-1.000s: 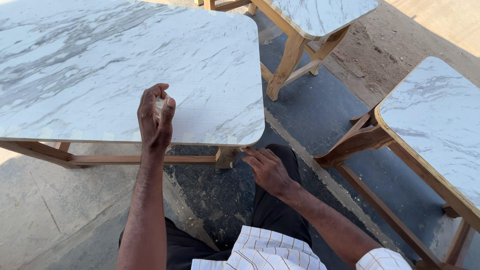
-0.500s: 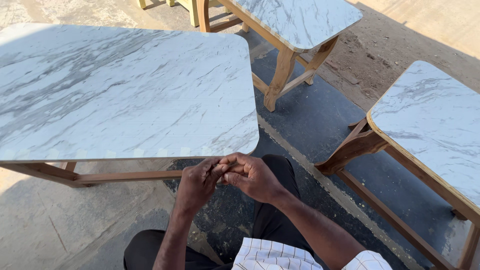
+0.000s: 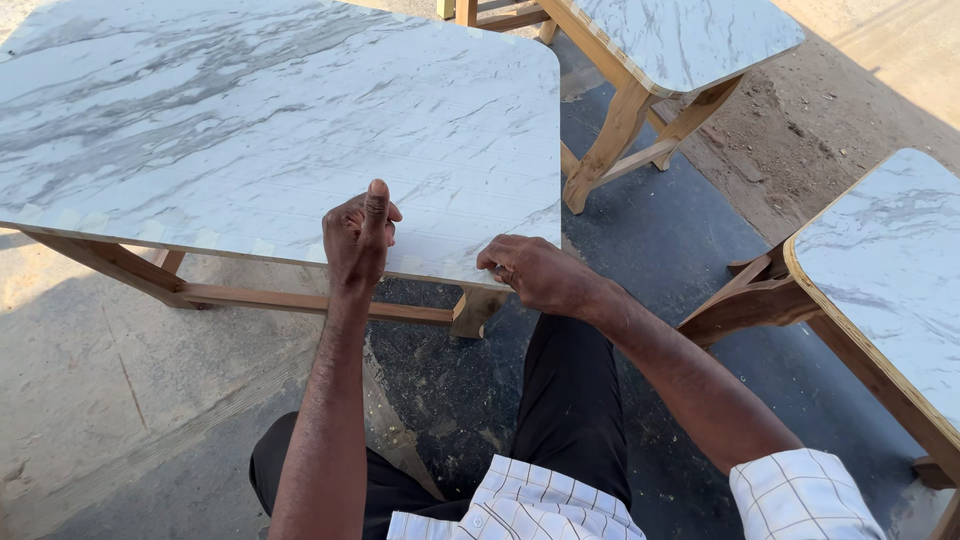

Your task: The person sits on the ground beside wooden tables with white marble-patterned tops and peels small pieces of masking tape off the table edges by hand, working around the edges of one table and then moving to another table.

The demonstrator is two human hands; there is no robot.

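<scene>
Marble-patterned table (image 3: 230, 130): white top with grey veining, rounded corner, pale wooden edge, wooden legs and rail beneath. Nothing visible lying on the top. Two more tables of the same make nearby, a second table (image 3: 690, 35) behind, a third table (image 3: 890, 270) to the right (both cropped). All stand on a dark mat (image 3: 680, 240) over sandy ground (image 3: 80, 400).

The person wears a white shirt (image 3: 520, 505) with thin dark checked lines, its sleeve (image 3: 800, 495) rolled up above the bare forearm, and black trousers (image 3: 565, 400).
</scene>
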